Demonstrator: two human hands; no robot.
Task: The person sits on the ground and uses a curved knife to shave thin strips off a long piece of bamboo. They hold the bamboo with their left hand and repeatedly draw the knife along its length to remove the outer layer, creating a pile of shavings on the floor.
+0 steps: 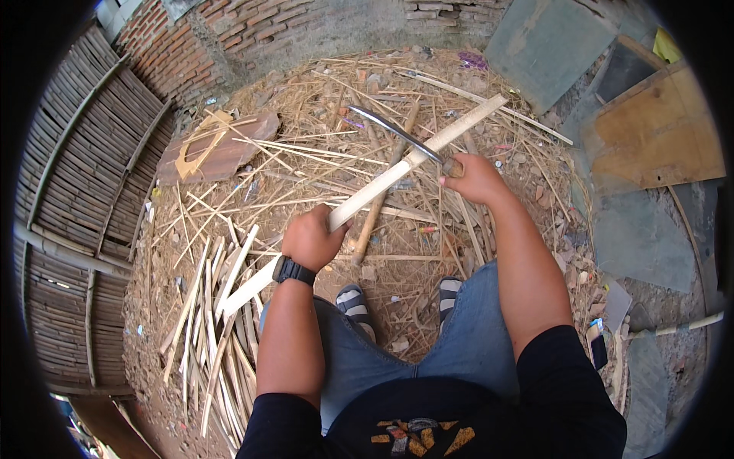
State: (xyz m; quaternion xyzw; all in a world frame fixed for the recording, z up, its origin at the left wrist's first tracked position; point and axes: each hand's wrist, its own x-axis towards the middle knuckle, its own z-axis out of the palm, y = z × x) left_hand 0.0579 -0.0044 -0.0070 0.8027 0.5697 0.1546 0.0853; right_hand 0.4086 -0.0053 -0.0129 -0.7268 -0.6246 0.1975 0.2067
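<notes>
A long, pale split bamboo strip (pixel 375 186) slants from beside my left forearm up to the far right. My left hand (pixel 312 239), with a dark watch on its wrist, is closed around the strip's lower half. In my closed right hand (pixel 478 180) is the wooden handle of a machete (pixel 390 127) with a slightly curved blade. That blade crosses the strip in its upper half and points to the far left. Whether its edge bites into the bamboo cannot be made out. Beneath the strip, a round wooden stake (pixel 375 218) slants up from the ground.
A pile of bamboo strips (pixel 218 336) lies left of my legs. More thin strips and shavings litter the ground, near a rusty sheet (pixel 252 134). A woven bamboo wall (pixel 84 191) stands left, a brick wall (pixel 252 38) behind, grey panels (pixel 547 53) and a brown board (pixel 657 126) right.
</notes>
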